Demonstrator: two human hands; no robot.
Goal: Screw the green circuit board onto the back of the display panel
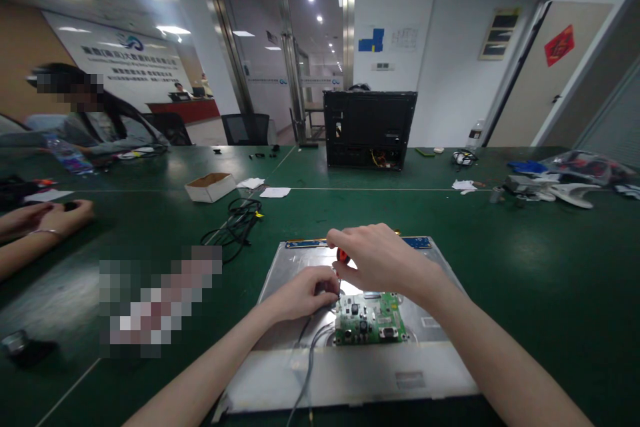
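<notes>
My right hand (383,257) is closed around a screwdriver (343,255) with a red and black handle. Its shaft points down to the upper left corner of a green circuit board (370,321). Beside that tip, my left hand (307,290) has thumb and fingers pinched together; whatever lies between them is too small to tell. The board rests on the silver back of a flat display panel (283,280), which lies on the table. Grey cables (311,363) run from the board's left side toward me. A narrow blue board (417,242) lines the panel's far edge.
A black monitor housing (370,127) stands at the back. Left of the panel lie a tangled black cable (243,217) and an open white box (210,188). Another person's hands (63,219) are at far left. Assorted parts (545,187) and a plastic bag (590,165) sit right.
</notes>
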